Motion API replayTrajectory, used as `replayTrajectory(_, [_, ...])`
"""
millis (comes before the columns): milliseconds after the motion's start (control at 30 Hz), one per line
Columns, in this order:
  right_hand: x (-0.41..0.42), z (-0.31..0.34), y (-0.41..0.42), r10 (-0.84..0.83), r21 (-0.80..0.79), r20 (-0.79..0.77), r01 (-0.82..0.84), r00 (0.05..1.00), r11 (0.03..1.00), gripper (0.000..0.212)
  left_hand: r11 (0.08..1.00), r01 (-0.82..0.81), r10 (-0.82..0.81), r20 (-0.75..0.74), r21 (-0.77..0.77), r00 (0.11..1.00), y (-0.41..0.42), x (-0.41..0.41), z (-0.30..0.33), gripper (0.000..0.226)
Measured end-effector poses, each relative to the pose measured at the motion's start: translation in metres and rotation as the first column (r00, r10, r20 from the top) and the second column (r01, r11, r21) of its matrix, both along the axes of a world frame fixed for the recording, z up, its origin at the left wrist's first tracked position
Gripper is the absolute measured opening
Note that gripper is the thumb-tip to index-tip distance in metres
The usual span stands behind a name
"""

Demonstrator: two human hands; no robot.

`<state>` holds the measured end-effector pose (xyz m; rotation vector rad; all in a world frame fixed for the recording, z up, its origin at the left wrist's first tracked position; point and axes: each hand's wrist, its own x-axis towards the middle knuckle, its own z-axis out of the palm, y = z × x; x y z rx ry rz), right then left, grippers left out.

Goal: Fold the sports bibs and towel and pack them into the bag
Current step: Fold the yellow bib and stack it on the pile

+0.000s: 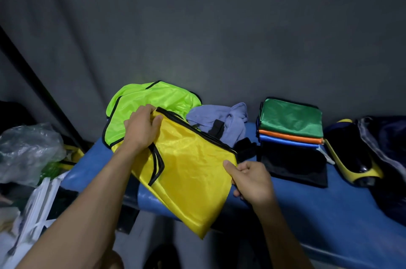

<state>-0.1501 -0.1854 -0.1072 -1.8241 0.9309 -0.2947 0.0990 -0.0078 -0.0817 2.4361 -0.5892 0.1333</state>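
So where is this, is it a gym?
Probably a changing or sports kit room, though that is a guess: a blue padded bench, a stack of folded bibs and a dark sports bag on it.

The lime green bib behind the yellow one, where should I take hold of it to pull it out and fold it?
Judging by its pose, take the lime green bib by its black-trimmed left edge, coming from the left with the left hand. That edge lies exposed on the blue bench; the near right part is buried under the yellow bib, and the purple towel crowds its right side.
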Motion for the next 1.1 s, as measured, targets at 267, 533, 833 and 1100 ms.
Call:
replayTrajectory(267, [-0.004, 0.005, 0.021, -0.207, 0.255, 0.297, 0.131, 0.932, 0.958, 0.039, 0.985, -0.056, 0.068, 0.067, -0.164, 0.995, 0.012, -0.022, 0.010, 0.025])
replayTrajectory(533, [-0.007, 0.002, 0.021, -0.414, 0.387, 0.319, 0.282, 0.853, 0.878, 0.019, 0.969, -0.073, 0.089, 0.058, -0.235, 0.994, 0.029, -0.046, 0.016, 0.016])
replayTrajectory(833, [-0.010, 0.008, 0.006, -0.357, 0.222, 0.265, 0.304, 0.896, 0.927, 0.032, 0.997, 0.069, -0.071, -0.065, -0.036, 0.995, 0.038, -0.050, 0.014, 0.020])
replayTrajectory(1100, [-0.018, 0.026, -0.017, -0.158, -0.124, 0.201, 0.185, 0.967, 0.975, 0.039, 0.973, 0.122, -0.187, -0.358, -0.196, 0.915, 0.057, -0.053, 0.013, 0.019])
